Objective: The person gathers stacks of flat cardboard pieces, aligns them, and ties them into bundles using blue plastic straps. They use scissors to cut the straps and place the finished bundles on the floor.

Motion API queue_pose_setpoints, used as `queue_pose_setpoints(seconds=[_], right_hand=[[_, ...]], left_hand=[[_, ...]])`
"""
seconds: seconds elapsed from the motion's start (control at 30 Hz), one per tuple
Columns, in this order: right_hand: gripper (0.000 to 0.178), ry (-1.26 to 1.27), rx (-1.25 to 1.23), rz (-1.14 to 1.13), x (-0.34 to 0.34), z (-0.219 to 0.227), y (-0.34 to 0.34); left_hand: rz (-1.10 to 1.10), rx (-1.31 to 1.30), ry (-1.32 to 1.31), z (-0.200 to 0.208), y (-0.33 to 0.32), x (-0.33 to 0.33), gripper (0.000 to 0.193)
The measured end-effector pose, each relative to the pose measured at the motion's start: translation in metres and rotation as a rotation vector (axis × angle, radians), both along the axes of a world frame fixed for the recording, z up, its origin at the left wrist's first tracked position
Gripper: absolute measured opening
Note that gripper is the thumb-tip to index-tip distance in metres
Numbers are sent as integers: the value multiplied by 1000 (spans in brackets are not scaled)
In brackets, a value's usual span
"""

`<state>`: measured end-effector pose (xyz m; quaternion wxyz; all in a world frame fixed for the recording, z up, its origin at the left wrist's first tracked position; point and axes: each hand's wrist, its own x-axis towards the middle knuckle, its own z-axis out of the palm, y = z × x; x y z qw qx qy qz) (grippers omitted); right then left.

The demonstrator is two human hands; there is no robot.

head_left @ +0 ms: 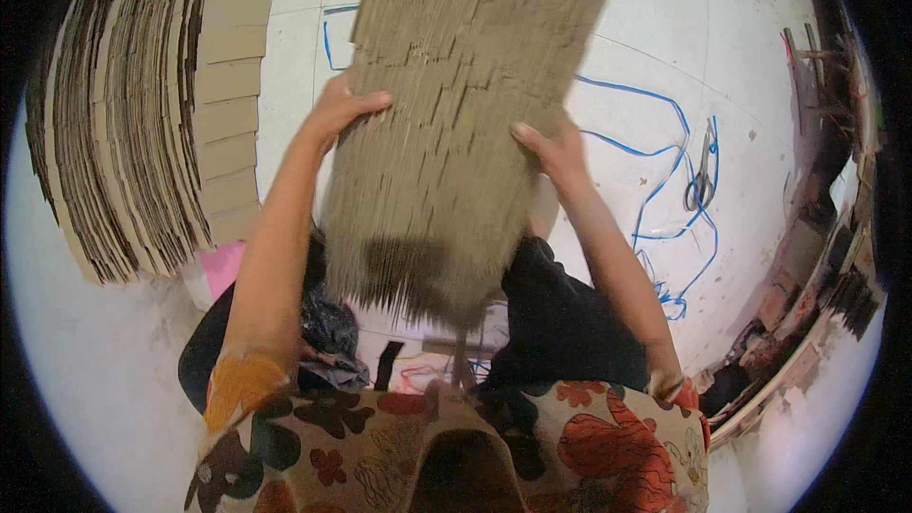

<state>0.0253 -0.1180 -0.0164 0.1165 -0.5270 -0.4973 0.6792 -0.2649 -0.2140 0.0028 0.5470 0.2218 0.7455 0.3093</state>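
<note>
A tall stack of brown cardboard sheets (456, 123) is held up between my two hands, its many thin edges facing me and slightly blurred. My left hand (337, 112) presses on its left side, thumb laid over the edges. On the opposite side my right hand (556, 147) grips it with the thumb on the front. The other fingers of both hands are mostly hidden behind the stack. A blue strap (627, 144) lies on the white floor beyond and to the right of the stack.
Rows of stacked cardboard pieces (142, 114) stand at the left. Black-handled scissors (701, 185) lie on the floor (655, 47) at the right, beside the strap. A dark plastic bag (332, 337) sits near my legs. Piled clutter (788, 294) lines the right edge.
</note>
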Motion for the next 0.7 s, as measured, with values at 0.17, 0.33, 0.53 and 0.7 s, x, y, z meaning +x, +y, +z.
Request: queue_pose_setpoints(seconds=[0.17, 0.33, 0.53, 0.7], right_hand=[[74, 79, -12, -13, 3, -51, -6], [81, 110, -210, -56, -5, -31, 0], [89, 187, -221, -29, -5, -13, -2], [92, 216, -48, 48, 2, 12, -23]], left_hand=[[60, 21, -113, -48, -11, -8, 88], [128, 49, -180, -43, -12, -4, 81], [70, 89, -151, -32, -18, 2, 73], [152, 163, -84, 26, -38, 8, 72]])
